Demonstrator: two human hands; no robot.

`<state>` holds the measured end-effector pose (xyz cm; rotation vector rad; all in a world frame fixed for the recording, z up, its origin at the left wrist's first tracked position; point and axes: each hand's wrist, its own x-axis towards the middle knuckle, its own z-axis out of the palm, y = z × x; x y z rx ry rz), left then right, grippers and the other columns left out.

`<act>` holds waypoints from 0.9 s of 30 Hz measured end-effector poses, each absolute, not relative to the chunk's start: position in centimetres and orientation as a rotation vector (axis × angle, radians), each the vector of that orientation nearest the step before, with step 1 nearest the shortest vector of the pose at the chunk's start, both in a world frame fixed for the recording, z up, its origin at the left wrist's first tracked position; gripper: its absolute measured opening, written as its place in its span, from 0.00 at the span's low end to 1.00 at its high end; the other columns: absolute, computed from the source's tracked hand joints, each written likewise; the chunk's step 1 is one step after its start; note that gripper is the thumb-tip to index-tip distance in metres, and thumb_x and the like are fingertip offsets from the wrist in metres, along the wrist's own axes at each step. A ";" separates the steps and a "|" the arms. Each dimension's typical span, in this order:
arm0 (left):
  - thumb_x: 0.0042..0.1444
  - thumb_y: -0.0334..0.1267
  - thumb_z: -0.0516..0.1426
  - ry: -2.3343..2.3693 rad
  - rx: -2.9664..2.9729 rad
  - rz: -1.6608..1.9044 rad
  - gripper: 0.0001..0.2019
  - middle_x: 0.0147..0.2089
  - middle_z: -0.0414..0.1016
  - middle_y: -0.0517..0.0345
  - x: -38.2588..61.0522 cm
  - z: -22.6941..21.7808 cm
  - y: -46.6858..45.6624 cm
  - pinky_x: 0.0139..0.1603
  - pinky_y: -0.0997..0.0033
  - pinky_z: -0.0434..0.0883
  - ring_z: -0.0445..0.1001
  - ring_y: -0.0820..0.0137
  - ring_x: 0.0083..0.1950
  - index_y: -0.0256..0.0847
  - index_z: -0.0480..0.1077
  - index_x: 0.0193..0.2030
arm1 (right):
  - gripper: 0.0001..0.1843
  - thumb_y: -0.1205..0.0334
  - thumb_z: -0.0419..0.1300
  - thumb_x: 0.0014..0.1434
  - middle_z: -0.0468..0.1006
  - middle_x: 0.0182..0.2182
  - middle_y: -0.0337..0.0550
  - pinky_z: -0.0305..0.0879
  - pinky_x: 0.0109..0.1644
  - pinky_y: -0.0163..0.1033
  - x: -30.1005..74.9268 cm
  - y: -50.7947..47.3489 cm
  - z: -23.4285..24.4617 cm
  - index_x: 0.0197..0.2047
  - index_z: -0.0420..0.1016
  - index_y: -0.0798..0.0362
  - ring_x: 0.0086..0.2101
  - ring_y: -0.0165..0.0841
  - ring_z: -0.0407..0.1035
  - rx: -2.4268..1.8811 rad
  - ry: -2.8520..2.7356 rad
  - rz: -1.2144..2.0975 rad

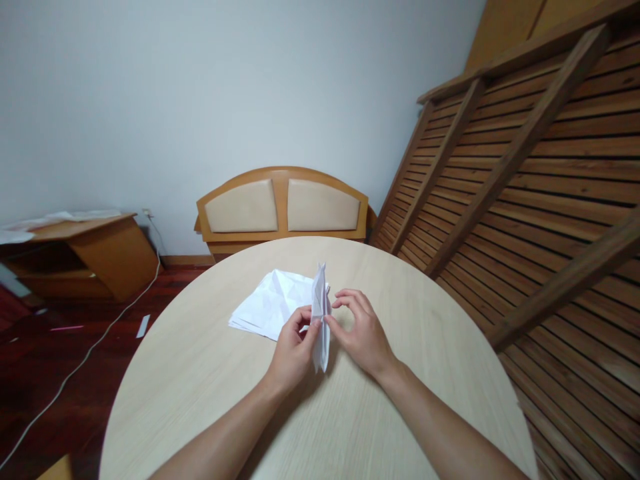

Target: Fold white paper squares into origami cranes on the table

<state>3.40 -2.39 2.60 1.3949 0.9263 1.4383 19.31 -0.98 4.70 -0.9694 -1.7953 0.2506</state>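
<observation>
A white folded paper [320,300] with pleated layers stands on edge above the round table [380,427], its pointed ends up and down. My left hand [295,347] is closed on its left side, thumb and fingers pinching it near the middle. On the other side, my right hand [363,333] touches the paper with its thumb tip. The right index and other fingers are curved and apart from the thumb, close to the paper's edge. Behind my left hand lies a stack of creased white paper sheets [273,300], partly covered by the folded paper.
Beyond the table stands a wooden headboard [283,200] with two cream panels. Slatted wooden bed frames [500,180] lean along the right. At the left are a low wooden cabinet [120,257] and a white cable [95,343] across the dark red floor.
</observation>
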 end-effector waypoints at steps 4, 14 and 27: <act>0.60 0.49 0.60 0.905 1.429 1.432 0.13 0.42 0.75 0.51 3.5 2.6 -2.5 0.46 0.66 0.70 0.73 0.63 0.45 0.39 0.73 0.39 | 0.07 0.68 0.58 0.61 0.75 0.40 0.45 0.68 0.50 0.47 19.1 -0.9 4.5 0.43 0.73 0.48 0.44 0.39 0.70 -0.916 -1.776 0.340; 0.63 0.43 0.57 1.009 1.662 1.402 0.09 0.45 0.74 0.50 3.1 2.3 -2.6 0.46 0.67 0.71 0.73 0.64 0.48 0.40 0.73 0.41 | 0.10 0.54 0.62 0.60 0.73 0.39 0.44 0.68 0.41 0.39 18.2 -1.0 4.6 0.33 0.74 0.52 0.38 0.35 0.70 -0.934 -1.555 0.823; 0.61 0.43 0.59 1.086 1.437 1.607 0.10 0.41 0.75 0.53 2.7 2.9 -2.3 0.44 0.69 0.70 0.73 0.65 0.44 0.39 0.74 0.40 | 0.21 0.41 0.66 0.55 0.70 0.27 0.35 0.63 0.38 0.37 18.0 -0.1 3.9 0.32 0.66 0.49 0.30 0.31 0.65 -0.755 -1.230 1.159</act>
